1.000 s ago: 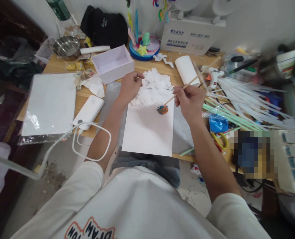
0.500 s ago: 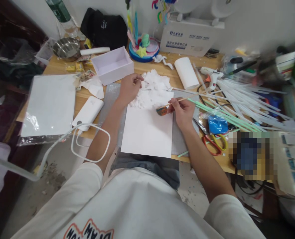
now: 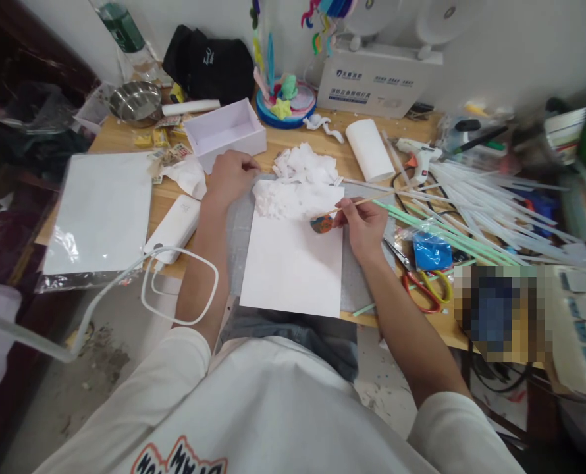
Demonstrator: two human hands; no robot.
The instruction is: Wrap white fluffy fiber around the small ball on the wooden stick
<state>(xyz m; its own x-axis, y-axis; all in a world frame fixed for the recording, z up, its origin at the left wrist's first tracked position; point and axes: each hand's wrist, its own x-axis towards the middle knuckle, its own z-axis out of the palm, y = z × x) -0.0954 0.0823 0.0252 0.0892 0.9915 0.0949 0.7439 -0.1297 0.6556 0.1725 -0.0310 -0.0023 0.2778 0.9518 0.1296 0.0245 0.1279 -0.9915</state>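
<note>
My right hand (image 3: pixel 365 224) pinches a thin wooden stick (image 3: pixel 386 195) over the right edge of a white sheet (image 3: pixel 293 263). A rounded orange and blue-green piece (image 3: pixel 321 224) shows at the stick's left end, just beyond my fingertips. My left hand (image 3: pixel 231 176) is beside the front of a pale purple box (image 3: pixel 228 135), with its fingers curled together; what they hold, if anything, is too small to see. Small white scraps (image 3: pixel 286 199) cover the sheet's far part, and a heap of torn white paper (image 3: pixel 307 164) lies behind them.
On the right are scissors (image 3: pixel 424 283), a glue gun (image 3: pixel 421 158) and many translucent sticks (image 3: pixel 490 204). A paper roll (image 3: pixel 370 150) stands behind the sheet. To the left lie a white power bank (image 3: pixel 172 227) with a looping cable (image 3: pixel 214 289) and a plastic-wrapped paper pack (image 3: pixel 98 214).
My left hand has moved left, away from the white scraps and toward the front of the purple box. My right hand keeps the stick in nearly the same place.
</note>
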